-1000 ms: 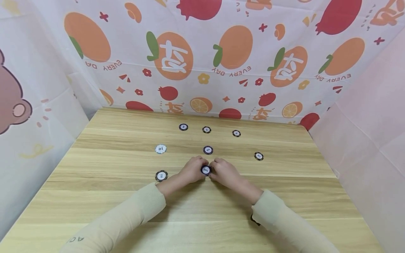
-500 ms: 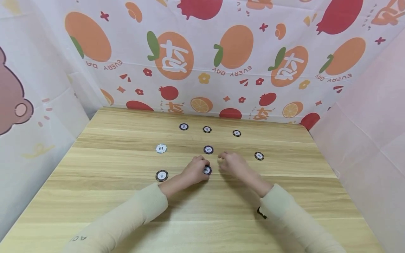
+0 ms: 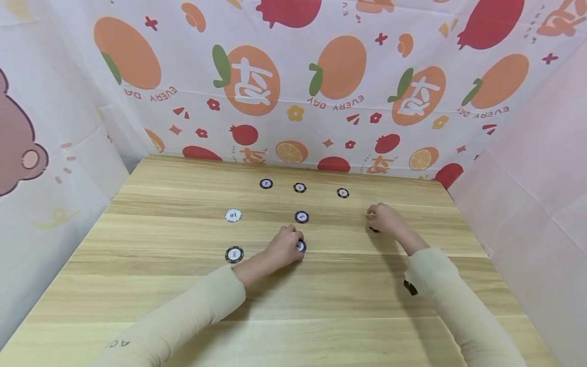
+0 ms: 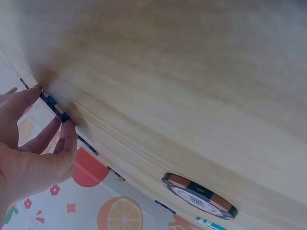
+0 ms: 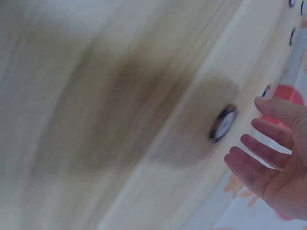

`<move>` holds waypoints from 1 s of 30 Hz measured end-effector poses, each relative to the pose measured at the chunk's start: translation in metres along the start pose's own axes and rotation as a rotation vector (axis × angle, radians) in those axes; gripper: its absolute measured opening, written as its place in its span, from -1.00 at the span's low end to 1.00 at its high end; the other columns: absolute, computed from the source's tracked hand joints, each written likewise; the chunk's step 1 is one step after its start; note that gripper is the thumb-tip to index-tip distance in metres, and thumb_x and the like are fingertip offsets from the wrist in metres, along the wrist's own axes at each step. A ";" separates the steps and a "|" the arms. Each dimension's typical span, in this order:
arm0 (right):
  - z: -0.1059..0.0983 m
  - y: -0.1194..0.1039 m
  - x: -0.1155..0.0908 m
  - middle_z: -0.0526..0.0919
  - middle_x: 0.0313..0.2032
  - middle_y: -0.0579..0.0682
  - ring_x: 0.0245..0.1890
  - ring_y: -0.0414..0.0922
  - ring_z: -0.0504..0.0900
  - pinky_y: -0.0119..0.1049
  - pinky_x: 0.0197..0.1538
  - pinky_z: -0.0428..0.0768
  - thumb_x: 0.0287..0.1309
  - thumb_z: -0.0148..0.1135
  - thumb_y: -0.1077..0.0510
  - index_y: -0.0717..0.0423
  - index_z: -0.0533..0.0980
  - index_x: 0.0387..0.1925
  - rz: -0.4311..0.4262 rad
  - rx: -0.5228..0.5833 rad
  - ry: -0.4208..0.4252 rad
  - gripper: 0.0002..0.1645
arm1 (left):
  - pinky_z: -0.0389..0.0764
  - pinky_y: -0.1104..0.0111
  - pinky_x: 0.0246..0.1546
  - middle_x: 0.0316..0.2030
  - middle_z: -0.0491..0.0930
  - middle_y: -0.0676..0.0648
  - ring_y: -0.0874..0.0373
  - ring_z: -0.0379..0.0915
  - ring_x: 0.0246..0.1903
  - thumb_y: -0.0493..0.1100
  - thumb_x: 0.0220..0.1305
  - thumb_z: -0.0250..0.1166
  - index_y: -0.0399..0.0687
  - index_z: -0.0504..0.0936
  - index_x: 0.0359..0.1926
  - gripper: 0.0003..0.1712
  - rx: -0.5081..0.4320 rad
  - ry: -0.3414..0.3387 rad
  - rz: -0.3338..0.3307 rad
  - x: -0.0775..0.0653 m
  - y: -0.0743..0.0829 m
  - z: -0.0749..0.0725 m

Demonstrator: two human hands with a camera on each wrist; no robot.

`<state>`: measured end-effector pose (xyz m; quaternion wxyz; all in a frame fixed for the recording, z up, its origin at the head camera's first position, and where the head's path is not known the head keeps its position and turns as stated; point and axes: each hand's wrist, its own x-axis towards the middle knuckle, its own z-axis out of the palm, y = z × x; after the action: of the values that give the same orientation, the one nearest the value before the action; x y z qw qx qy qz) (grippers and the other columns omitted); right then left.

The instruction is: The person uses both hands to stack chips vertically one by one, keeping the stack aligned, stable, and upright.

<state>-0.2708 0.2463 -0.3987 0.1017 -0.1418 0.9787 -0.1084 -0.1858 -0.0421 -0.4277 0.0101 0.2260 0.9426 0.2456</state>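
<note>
Near the middle of the table my left hand (image 3: pixel 283 247) pinches a dark poker chip (image 3: pixel 300 246) between thumb and fingers. In the left wrist view the chip's blue-and-beige edge (image 4: pixel 55 106) shows between the fingertips, low at the wood. My right hand (image 3: pixel 387 221) is over at the right, close above a black poker chip (image 3: pixel 374 230) that it mostly covers. The right wrist view shows that hand's fingers spread and apart from the black chip (image 5: pixel 224 123), whose white centre is visible.
Other poker chips lie flat on the wooden table (image 3: pixel 293 316): a purple-rimmed one (image 3: pixel 301 217), a white "10" chip (image 3: pixel 233 215), a black "100" chip (image 3: pixel 234 254), and a back row including one dark chip (image 3: pixel 299 187). A fruit-print curtain (image 3: pixel 293 122) stands behind.
My right hand has left the middle chip and moved right to the black chip there, now largely covered. My left hand stays at the middle chip.
</note>
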 end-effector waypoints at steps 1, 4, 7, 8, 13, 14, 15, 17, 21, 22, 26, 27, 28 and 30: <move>0.001 0.005 0.000 0.55 -0.15 0.29 -0.13 0.15 0.52 0.00 -0.10 0.48 0.11 0.21 0.19 0.37 0.49 -0.07 0.002 0.011 -0.004 -0.62 | 0.41 0.27 -0.33 -0.39 0.40 -0.12 -0.02 0.30 -0.35 -0.28 -0.19 0.40 -0.26 0.59 -0.37 -0.74 0.002 0.002 0.002 0.000 0.000 0.000; 0.004 0.015 -0.002 0.57 -0.18 0.28 -0.15 0.15 0.53 0.01 -0.09 0.47 0.12 0.22 0.14 0.38 0.49 -0.08 0.011 0.038 -0.006 -0.60 | 0.41 0.28 -0.34 -0.39 0.40 -0.12 -0.02 0.29 -0.35 -0.29 -0.20 0.39 -0.26 0.59 -0.37 -0.73 0.004 0.002 0.000 0.000 0.000 0.000; 0.006 0.020 -0.004 0.57 -0.16 0.29 -0.13 0.18 0.52 0.03 -0.08 0.45 0.12 0.22 0.13 0.37 0.48 -0.07 0.019 0.043 -0.012 -0.57 | 0.41 0.28 -0.32 -0.38 0.40 -0.12 -0.01 0.29 -0.34 -0.29 -0.20 0.39 -0.26 0.60 -0.35 -0.72 0.006 -0.005 -0.013 0.000 0.001 -0.001; 0.006 0.020 -0.005 0.56 -0.16 0.30 -0.13 0.19 0.51 0.04 -0.08 0.45 0.11 0.23 0.12 0.37 0.48 -0.06 0.021 0.042 -0.011 -0.56 | 0.41 0.28 -0.32 -0.37 0.41 -0.12 -0.01 0.29 -0.33 -0.29 -0.20 0.39 -0.25 0.60 -0.34 -0.72 0.005 -0.007 -0.017 0.000 0.001 -0.001; 0.009 0.024 -0.006 0.57 -0.16 0.29 -0.13 0.19 0.52 0.04 -0.08 0.45 0.10 0.23 0.14 0.35 0.48 -0.07 0.024 0.046 0.005 -0.58 | 0.42 0.27 -0.33 -0.37 0.40 -0.12 -0.01 0.29 -0.33 -0.30 -0.19 0.39 -0.23 0.61 -0.32 -0.72 -0.003 -0.005 -0.022 0.000 0.001 -0.001; 0.010 0.024 -0.005 0.57 -0.17 0.28 -0.14 0.18 0.52 0.03 -0.08 0.45 0.10 0.23 0.14 0.35 0.49 -0.08 0.020 0.047 0.010 -0.59 | 0.42 0.27 -0.33 -0.37 0.40 -0.12 -0.01 0.28 -0.33 -0.30 -0.19 0.39 -0.23 0.61 -0.32 -0.72 -0.005 -0.004 -0.022 0.000 0.002 -0.002; 0.011 0.024 -0.005 0.57 -0.18 0.28 -0.15 0.18 0.52 0.03 -0.09 0.45 0.09 0.23 0.15 0.35 0.49 -0.09 0.015 0.050 0.017 -0.60 | 0.41 0.27 -0.32 -0.37 0.40 -0.12 -0.02 0.28 -0.33 -0.30 -0.19 0.39 -0.23 0.61 -0.33 -0.72 -0.006 -0.002 -0.020 -0.001 0.002 -0.002; 0.012 0.024 -0.005 0.58 -0.20 0.26 -0.16 0.17 0.53 0.02 -0.09 0.46 0.07 0.25 0.16 0.36 0.50 -0.11 0.008 0.054 0.031 -0.61 | 0.41 0.27 -0.32 -0.38 0.40 -0.12 -0.02 0.28 -0.34 -0.30 -0.19 0.39 -0.22 0.61 -0.34 -0.73 -0.008 0.003 -0.015 0.000 0.002 -0.001; 0.012 0.022 -0.006 0.59 -0.24 0.23 -0.21 0.13 0.54 0.00 -0.13 0.47 0.04 0.27 0.18 0.36 0.52 -0.17 -0.003 0.053 0.046 -0.65 | 0.41 0.27 -0.32 -0.39 0.41 -0.12 -0.01 0.28 -0.35 -0.31 -0.20 0.40 -0.23 0.62 -0.35 -0.73 -0.011 0.015 -0.014 0.000 0.002 0.000; 0.012 0.021 -0.006 0.59 -0.25 0.22 -0.23 0.11 0.54 -0.01 -0.14 0.47 0.03 0.27 0.18 0.35 0.53 -0.18 0.000 0.050 0.048 -0.65 | 0.40 0.27 -0.32 -0.39 0.41 -0.12 -0.01 0.28 -0.35 -0.31 -0.21 0.40 -0.23 0.62 -0.35 -0.73 -0.012 0.014 -0.020 0.001 0.002 0.001; 0.014 0.021 -0.006 0.58 -0.29 0.20 -0.29 0.06 0.52 -0.03 -0.17 0.47 0.00 0.28 0.19 0.31 0.55 -0.24 0.000 0.039 0.063 -0.70 | 0.40 0.29 -0.33 -0.39 0.40 -0.11 0.00 0.27 -0.35 -0.31 -0.22 0.40 -0.22 0.62 -0.36 -0.73 -0.014 0.001 -0.061 0.001 0.004 0.002; 0.015 0.021 -0.006 0.57 -0.29 0.19 -0.29 0.05 0.51 -0.03 -0.17 0.47 -0.01 0.29 0.19 0.30 0.56 -0.25 -0.002 0.036 0.068 -0.71 | 0.41 0.29 -0.33 -0.39 0.40 -0.11 0.00 0.27 -0.35 -0.32 -0.22 0.40 -0.22 0.61 -0.36 -0.73 -0.015 -0.004 -0.072 0.002 0.004 0.003; 0.015 0.021 -0.006 0.56 -0.29 0.19 -0.30 0.05 0.51 -0.03 -0.17 0.47 -0.01 0.29 0.19 0.30 0.56 -0.26 -0.005 0.032 0.074 -0.72 | 0.41 0.29 -0.33 -0.39 0.40 -0.11 0.00 0.27 -0.35 -0.32 -0.22 0.40 -0.22 0.61 -0.36 -0.73 -0.014 -0.007 -0.080 0.002 0.005 0.002; 0.017 0.022 -0.006 0.55 -0.29 0.19 -0.30 0.04 0.51 -0.03 -0.18 0.47 -0.02 0.29 0.19 0.28 0.57 -0.28 -0.011 0.026 0.085 -0.74 | 0.42 0.29 -0.32 -0.39 0.39 -0.11 0.00 0.27 -0.35 -0.33 -0.22 0.39 -0.22 0.61 -0.37 -0.74 -0.013 -0.011 -0.091 0.002 0.006 0.002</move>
<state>-0.2675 0.2656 -0.4189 0.0611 -0.1412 0.9798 -0.1275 -0.1844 -0.0354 -0.4265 0.0280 0.1841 0.9503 0.2496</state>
